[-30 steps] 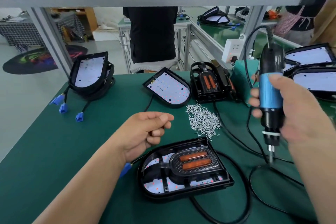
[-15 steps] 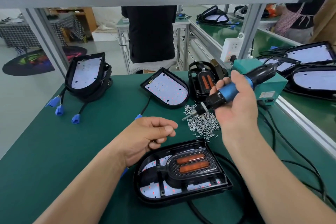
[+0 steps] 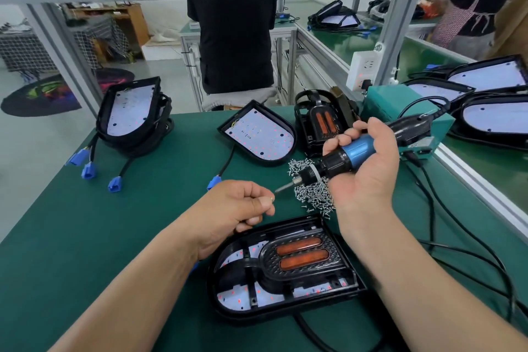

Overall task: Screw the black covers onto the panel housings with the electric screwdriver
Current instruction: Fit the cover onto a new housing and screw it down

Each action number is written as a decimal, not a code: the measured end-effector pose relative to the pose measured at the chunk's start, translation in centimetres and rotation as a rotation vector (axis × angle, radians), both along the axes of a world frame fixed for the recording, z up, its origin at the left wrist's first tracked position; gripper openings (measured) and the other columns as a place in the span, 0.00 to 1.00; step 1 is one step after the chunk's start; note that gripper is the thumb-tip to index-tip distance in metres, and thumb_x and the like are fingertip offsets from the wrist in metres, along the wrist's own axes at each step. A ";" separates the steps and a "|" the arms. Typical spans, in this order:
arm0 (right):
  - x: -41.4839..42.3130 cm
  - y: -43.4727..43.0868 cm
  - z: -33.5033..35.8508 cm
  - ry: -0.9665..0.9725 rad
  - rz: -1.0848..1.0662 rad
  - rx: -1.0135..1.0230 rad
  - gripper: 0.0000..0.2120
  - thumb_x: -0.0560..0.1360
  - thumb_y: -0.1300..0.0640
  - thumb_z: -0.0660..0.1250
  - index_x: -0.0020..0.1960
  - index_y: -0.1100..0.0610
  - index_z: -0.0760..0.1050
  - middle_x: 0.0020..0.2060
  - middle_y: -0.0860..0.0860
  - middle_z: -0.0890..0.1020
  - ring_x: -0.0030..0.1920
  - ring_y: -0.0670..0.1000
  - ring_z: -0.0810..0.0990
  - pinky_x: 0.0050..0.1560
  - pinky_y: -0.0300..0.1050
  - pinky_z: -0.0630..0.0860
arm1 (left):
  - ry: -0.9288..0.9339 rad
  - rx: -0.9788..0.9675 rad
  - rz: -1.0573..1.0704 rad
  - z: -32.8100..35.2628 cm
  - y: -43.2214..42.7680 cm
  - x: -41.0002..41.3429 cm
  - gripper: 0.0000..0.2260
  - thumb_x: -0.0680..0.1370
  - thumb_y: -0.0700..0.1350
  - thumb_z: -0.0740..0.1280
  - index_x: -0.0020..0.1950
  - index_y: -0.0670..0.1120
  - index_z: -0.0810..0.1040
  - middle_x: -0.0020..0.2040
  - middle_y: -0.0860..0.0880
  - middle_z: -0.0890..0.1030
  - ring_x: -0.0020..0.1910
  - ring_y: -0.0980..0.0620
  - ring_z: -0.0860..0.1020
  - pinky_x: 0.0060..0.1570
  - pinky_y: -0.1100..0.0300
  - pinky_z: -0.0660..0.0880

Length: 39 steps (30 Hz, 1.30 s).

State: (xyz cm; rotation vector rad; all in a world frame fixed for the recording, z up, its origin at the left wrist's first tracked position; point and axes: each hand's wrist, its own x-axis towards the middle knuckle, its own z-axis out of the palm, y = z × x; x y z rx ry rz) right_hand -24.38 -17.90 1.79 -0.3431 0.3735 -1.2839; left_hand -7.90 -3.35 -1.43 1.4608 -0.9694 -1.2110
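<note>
A panel housing [image 3: 223,306] lies near the front of the green table, with a black cover [image 3: 303,257] bearing two orange strips set in it. My right hand [image 3: 368,168] grips the blue and black electric screwdriver [image 3: 354,151], held nearly level with its bit pointing left. My left hand [image 3: 240,211] hovers above the housing's far left edge with its fingers curled. It pinches a small screw [image 3: 271,199] between thumb and forefinger, right at the bit's tip. A pile of small silver screws [image 3: 310,194] lies under the screwdriver.
Further back lie a bare white panel [image 3: 260,134], a stack of housings with blue plugs [image 3: 131,114] and a pile of black covers [image 3: 323,123]. A teal power box [image 3: 383,103] stands at the right with black cables [image 3: 457,240] trailing over the mat. A person stands behind the table.
My right hand swung the screwdriver from upright at the right to nearly level over the screw pile. The bit's tip now meets my left hand's pinching fingers.
</note>
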 end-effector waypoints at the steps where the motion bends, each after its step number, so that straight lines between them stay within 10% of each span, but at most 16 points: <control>1: -0.1 0.0 0.0 -0.007 -0.001 -0.002 0.07 0.79 0.56 0.71 0.49 0.58 0.74 0.37 0.51 0.75 0.33 0.50 0.74 0.39 0.45 0.78 | -0.034 0.000 -0.018 0.0 0.0 -0.1 0.03 0.84 0.36 0.66 0.51 0.40 0.79 0.34 0.54 0.81 0.27 0.60 0.68 0.28 0.69 0.64; 39: -0.4 1.3 0.9 -0.010 0.119 -0.338 0.05 0.80 0.60 0.62 0.52 0.58 0.76 0.35 0.52 0.74 0.34 0.50 0.72 0.41 0.46 0.77 | -0.128 -0.013 -0.035 0.1 0.1 -0.5 0.07 0.85 0.40 0.66 0.48 0.43 0.81 0.34 0.56 0.80 0.29 0.60 0.67 0.28 0.70 0.64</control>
